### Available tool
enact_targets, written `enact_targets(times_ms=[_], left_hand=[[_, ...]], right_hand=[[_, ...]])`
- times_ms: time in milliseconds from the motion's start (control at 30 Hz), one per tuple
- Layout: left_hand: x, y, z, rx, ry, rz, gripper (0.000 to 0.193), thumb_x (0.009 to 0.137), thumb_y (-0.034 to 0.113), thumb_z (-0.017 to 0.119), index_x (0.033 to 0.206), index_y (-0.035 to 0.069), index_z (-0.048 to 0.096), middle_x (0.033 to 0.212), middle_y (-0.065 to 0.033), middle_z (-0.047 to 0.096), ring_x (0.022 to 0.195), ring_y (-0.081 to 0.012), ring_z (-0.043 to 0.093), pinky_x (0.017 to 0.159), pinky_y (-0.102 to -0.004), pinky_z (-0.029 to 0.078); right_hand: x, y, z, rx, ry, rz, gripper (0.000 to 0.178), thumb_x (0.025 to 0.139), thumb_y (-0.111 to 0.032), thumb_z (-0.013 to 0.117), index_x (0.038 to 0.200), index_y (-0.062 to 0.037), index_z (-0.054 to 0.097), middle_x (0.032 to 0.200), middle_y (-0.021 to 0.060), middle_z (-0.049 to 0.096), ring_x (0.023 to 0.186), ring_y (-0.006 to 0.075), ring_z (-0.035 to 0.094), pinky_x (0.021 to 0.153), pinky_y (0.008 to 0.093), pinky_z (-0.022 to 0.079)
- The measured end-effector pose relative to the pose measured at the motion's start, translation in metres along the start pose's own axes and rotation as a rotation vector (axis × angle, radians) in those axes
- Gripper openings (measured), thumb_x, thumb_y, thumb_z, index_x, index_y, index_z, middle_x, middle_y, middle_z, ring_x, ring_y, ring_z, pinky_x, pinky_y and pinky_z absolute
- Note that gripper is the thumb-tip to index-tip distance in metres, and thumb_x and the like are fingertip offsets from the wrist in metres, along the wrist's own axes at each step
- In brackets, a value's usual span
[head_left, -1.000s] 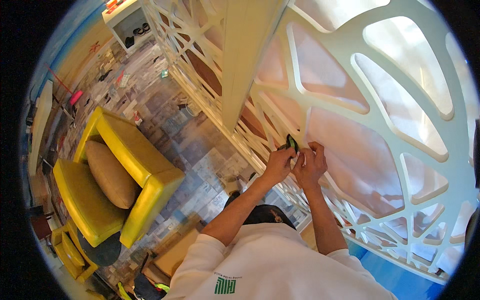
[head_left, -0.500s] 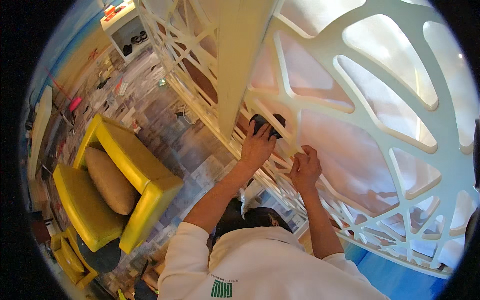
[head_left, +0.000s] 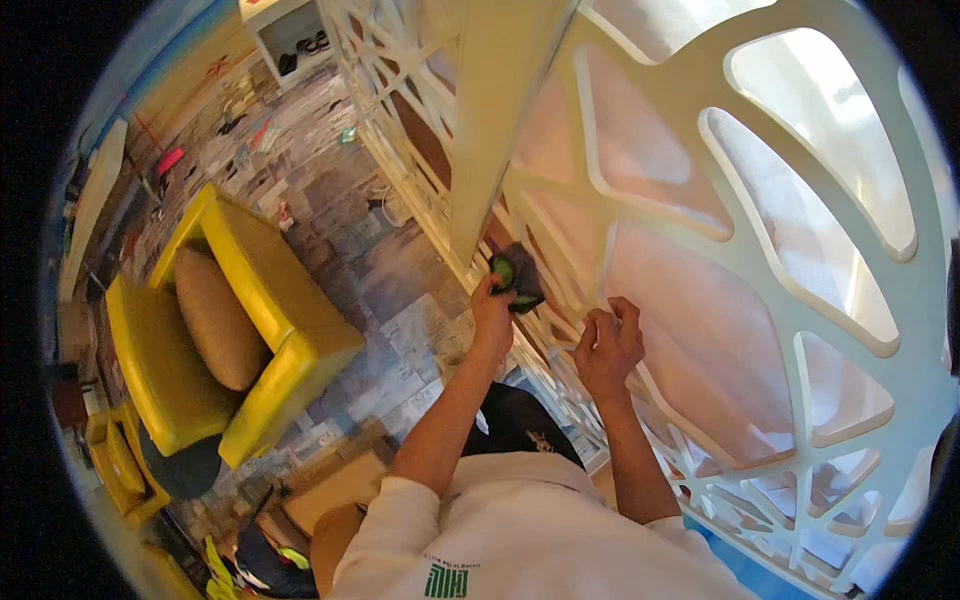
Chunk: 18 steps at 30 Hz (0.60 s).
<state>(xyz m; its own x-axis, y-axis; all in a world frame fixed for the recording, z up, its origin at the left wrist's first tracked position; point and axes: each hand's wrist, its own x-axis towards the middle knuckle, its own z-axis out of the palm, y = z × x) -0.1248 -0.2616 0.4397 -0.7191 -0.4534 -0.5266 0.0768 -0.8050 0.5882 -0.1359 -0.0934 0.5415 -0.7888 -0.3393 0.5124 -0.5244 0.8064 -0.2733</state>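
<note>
In my left hand point(head_left: 492, 318) is a crumpled black and green thing, soft like cloth point(head_left: 517, 277). My fingers are closed round its near side, and its exact kind cannot be made out. It is beside the lower end of a cream-coloured post point(head_left: 505, 110), next to a white lattice panel point(head_left: 690, 190) with large rounded openings. My right hand point(head_left: 610, 350) is over a strut of that panel, its fingers curled inward. Whatever those fingers hold, if anything, is hidden; whether they touch the strut cannot be told.
Left on the patterned floor point(head_left: 400, 330) stands a yellow armchair point(head_left: 285, 290) with a brown cushion point(head_left: 220, 318). A smaller yellow seat point(head_left: 118, 465) and a dark round stool point(head_left: 185, 462) are behind it. A white cabinet with shoes point(head_left: 290, 40) stands far off. Pale fabric point(head_left: 700, 330) shows through the lattice.
My left hand has drawn the dark thing back from the lattice opening, slightly toward me, and its green part now shows. The right hand stays over the strut. My view has shifted.
</note>
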Motion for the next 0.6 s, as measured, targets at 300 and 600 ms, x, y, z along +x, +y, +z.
enact_targets(times_ms=[300,600], left_hand=[[0.031,0.016,0.064,0.264,-0.091,0.202,0.028,0.084,-0.013,0.058,0.107,0.004,0.053,0.107,-0.0072,0.055,0.098,-0.0205,0.053,0.088,-0.0308,0.046],[-0.022,-0.054,0.018,1.003,-0.260,0.366,0.025,0.084,-0.008,0.060,0.105,0.006,0.057,0.087,-0.0156,0.069,0.084,-0.0292,0.066,0.084,-0.0426,0.052]], right_hand=[[0.002,-0.001,-0.004,-0.048,-0.141,-0.054,0.019,0.079,-0.008,0.071,0.098,-0.0098,0.068,0.128,0.0204,0.056,0.107,0.0378,0.061,0.069,0.0500,0.048],[0.004,-0.004,0.000,-0.132,-0.278,-0.039,0.018,0.080,-0.013,0.073,0.098,-0.0090,0.069,0.133,0.0243,0.053,0.114,0.0405,0.058,0.070,0.0494,0.045]])
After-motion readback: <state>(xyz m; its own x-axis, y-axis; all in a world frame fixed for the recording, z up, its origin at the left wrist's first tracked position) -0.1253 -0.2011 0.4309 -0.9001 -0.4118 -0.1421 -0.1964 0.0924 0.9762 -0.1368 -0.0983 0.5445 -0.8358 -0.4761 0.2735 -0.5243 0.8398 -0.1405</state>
